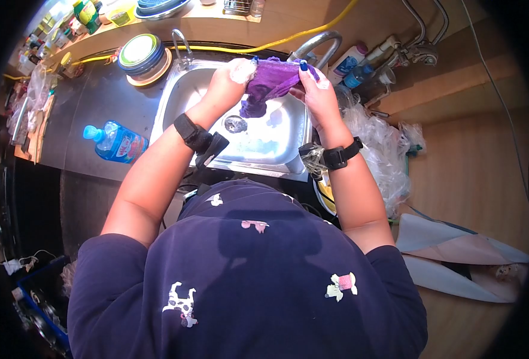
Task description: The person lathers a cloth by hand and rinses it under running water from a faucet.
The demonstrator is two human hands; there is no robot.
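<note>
A wet-looking purple cloth [270, 84] is stretched between my two hands above the metal sink [258, 140]. My left hand [236, 76], with white suds on it, grips the cloth's left end. On the other side, my right hand [318, 93] pinches the right end between thumb and fingers, and suds show on it too. Below the cloth's hanging part lies the sink's dark drain [235, 124]. A curved faucet [324, 40] rises just behind my right hand.
Left of the sink, a blue detergent bottle [118, 142] stands on the dark counter. Stacked plates and bowls [142, 57] sit behind it. A yellow hose [264, 45] runs along the back. Plastic bags [378, 155] and bottles [348, 63] crowd the right side.
</note>
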